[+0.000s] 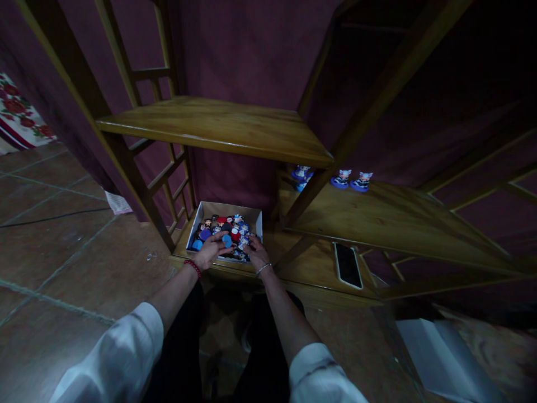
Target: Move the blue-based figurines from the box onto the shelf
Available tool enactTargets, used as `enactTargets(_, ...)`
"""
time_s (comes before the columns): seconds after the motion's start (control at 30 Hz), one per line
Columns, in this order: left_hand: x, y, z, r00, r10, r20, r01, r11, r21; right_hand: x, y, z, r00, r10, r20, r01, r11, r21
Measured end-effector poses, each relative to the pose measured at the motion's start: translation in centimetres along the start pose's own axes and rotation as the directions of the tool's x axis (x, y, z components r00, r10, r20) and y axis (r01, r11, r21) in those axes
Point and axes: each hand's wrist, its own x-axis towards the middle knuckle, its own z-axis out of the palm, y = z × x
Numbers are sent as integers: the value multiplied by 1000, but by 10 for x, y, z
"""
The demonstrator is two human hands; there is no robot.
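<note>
A shallow cardboard box [259, 219] full of small painted figurines [222, 220] sits on the low wooden shelf in front of me. My left hand [211, 250], a red bead bracelet at its wrist, is over the box's near left part. Its fingers are closed on a figurine with a round blue base [227, 240], the base turned up toward me. Over the near right corner, my right hand [257, 254] has its fingertips closed around a blue-and-white figurine [243, 240], partly hidden by the fingers. It wears a thin bracelet.
Several figurines on purple-blue bases [359, 182] stand upright on the middle shelf [377, 215] to the right. A phone [348, 266] lies on the lower shelf. An upper shelf [218, 123] and wooden posts frame the box. A pale box-like object [444, 352] is at the lower right.
</note>
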Motion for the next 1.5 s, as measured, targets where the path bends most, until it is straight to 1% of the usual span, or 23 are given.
enactTargets(0.1,-1,-1,-1,1000,-8,26,10,997,-78,1,-1,0,999,44,2,-44,999,28)
enactTargets(0.17,-2,-3,-1,1000,-23,20,25,994,-110,2,-1,0,999,48,-8,-48,998,33)
enactTargets(0.3,-5,-7,-1,999,-48,-18,45,992,-119,1,-4,-1,999,42,-22,-41,999,29)
enactTargets(0.37,-7,-8,0,998,-53,-21,50,991,-120,0,-8,0,999,43,-31,-42,998,54)
enactTargets(0.5,-9,-10,3,999,-52,15,54,986,-158,-5,-16,2,998,59,-17,-57,989,133)
enactTargets(0.63,-9,-12,6,998,-52,38,58,977,-205,-6,-23,2,995,99,-30,-93,983,160)
enactTargets(0.8,-8,-11,8,996,-71,53,81,970,-231,-7,-27,-1,998,57,-24,-53,987,152)
enactTargets(1.03,-6,-8,10,984,-111,141,145,954,-261,-5,-29,2,997,70,-32,-64,985,161)
enactTargets(1.3,-4,-12,12,980,-124,156,165,943,-289,1,-30,5,998,38,-39,-29,977,213)
enactTargets(1.5,0,-20,17,987,-92,133,135,921,-365,3,-35,3,999,2,-32,4,986,170)
